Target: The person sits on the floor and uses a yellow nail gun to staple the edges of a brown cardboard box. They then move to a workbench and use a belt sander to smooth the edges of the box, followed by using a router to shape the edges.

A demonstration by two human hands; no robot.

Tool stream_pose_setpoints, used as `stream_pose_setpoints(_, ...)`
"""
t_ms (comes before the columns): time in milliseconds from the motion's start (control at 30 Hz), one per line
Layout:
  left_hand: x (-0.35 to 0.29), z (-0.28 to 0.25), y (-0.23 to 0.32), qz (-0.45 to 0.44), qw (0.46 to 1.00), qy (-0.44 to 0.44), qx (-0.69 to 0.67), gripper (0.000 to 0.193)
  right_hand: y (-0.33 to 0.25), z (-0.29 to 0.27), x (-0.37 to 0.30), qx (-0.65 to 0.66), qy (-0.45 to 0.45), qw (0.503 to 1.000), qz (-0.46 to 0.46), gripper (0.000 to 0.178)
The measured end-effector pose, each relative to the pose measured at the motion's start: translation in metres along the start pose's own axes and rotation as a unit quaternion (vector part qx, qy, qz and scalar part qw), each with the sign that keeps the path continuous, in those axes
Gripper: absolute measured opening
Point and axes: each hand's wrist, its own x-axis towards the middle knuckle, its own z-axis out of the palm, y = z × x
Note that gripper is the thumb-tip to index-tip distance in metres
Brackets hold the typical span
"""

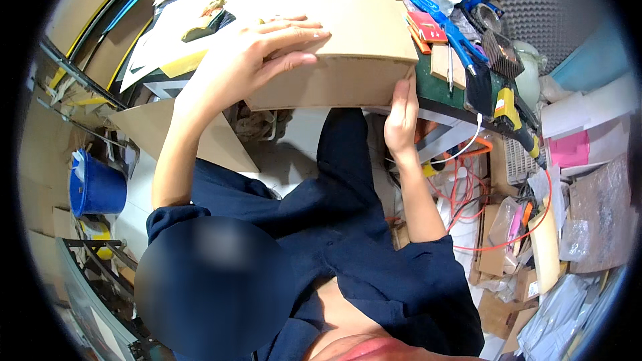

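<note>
A brown cardboard box [354, 20] stands at the near edge of the workbench, its front side overhanging toward me. My left hand [271, 50] lies on top of the box near its left front edge, fingers stretched out and thumb apart. At the right front corner, my right hand [401, 117] touches the box with its fingers straight and pointing up along the corner. Neither hand is wrapped round anything. The far side of the box is cut off at the upper edge of the view.
Right of the box, the green bench top [433, 85] carries blue-handled pliers [447, 23], a pen [450, 67], a black phone-like slab [477, 90] and a yellow tool [507, 108]. Paper sheets cover the left. A cardboard sheet [180, 134] leans below; a blue bucket [98, 184] stands left.
</note>
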Motion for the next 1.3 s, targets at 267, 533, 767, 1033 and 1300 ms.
stream_pose_setpoints(267, 0.008, -0.004, -0.002, -0.001, 0.998, -0.021, -0.065, 0.039, -0.006, -0.009, 0.042, 0.017, 0.027, 0.988, -0.152, 0.053)
stream_pose_setpoints(533, 0.053, 0.047, 0.063, -0.036, 0.992, 0.106, -0.060, 0.036, -0.005, 0.003, 0.054, 0.091, 0.007, 0.986, -0.142, 0.053)
stream_pose_setpoints(767, 0.018, 0.025, 0.039, -0.172, 0.976, 0.131, -0.017, 0.035, -0.009, -0.002, 0.059, -0.008, 0.003, 0.986, -0.169, 0.046)
stream_pose_setpoints(1033, -0.098, -0.029, -0.024, -0.323, 0.907, 0.266, 0.053, 0.019, -0.011, -0.005, 0.058, -0.044, 0.002, 0.990, -0.137, 0.056)
stream_pose_setpoints(1300, -0.201, 0.044, 0.005, -0.473, 0.876, 0.032, -0.089, 0.026, 0.007, -0.056, -0.083, -0.114, 0.001, 0.992, -0.049, 0.020)
